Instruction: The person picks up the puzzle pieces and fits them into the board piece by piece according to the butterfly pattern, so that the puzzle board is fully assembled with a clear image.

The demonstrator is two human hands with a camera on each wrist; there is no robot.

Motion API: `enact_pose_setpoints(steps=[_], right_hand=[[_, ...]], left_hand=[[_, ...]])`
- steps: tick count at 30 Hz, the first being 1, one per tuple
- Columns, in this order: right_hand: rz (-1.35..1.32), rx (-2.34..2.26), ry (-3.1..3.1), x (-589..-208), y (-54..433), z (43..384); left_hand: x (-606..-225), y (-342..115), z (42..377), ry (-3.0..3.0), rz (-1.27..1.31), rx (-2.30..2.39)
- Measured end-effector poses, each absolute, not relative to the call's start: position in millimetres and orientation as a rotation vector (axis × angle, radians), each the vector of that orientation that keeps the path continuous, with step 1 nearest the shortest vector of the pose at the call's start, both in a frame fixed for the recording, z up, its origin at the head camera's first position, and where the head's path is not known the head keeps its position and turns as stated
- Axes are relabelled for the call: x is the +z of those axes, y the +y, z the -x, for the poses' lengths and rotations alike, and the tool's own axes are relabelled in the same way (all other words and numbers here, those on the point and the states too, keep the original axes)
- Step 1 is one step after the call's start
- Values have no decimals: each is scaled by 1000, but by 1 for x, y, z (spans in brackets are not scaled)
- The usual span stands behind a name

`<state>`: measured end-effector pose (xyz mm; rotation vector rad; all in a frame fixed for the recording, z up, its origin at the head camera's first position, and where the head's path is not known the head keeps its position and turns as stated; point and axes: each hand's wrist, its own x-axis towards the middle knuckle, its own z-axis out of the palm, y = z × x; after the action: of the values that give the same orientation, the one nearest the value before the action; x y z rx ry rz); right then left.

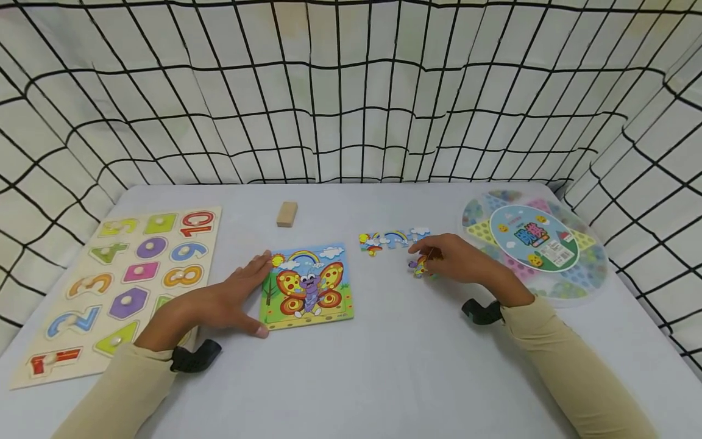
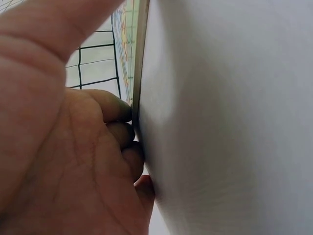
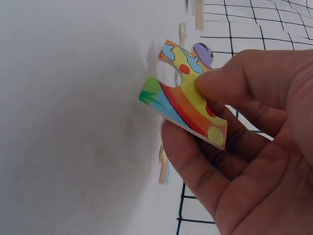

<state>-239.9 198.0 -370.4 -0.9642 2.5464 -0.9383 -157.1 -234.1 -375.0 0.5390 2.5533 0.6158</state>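
A square butterfly puzzle board (image 1: 309,289) lies on the table in front of me. My left hand (image 1: 225,302) rests against its left side, fingertips at the upper left corner and thumb near the lower left one. In the left wrist view the fingertips (image 2: 120,110) touch the board's edge. My right hand (image 1: 457,261) pinches a jigsaw piece (image 3: 195,105) between thumb and fingers, just above the table. That piece is yellow, orange and red with a green corner and a purple knob. Several other jigsaw pieces (image 1: 396,238) with rainbow, sun and cloud prints lie in a row beyond it.
On the left lies a wooden number and shape board (image 1: 104,286) with knobs. A small wooden block (image 1: 287,214) sits behind the butterfly board. At the right is a round clear package (image 1: 534,238) with a printed label. Black netting (image 1: 340,91) over white cloth encloses the table.
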Motion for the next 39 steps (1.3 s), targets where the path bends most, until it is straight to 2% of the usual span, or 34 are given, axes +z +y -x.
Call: enact_pose_setpoints(steps=[18, 28, 39], right_hand=[[1030, -961, 2539, -355, 161, 247], [972, -992, 2506, -358, 137, 248], [1043, -979, 2419, -364, 106, 249]], left_hand=[[-372, -232, 159, 2548, -551, 629], [-376, -233, 156, 2553, -554, 619], [-377, -233, 155, 2552, -590, 636]])
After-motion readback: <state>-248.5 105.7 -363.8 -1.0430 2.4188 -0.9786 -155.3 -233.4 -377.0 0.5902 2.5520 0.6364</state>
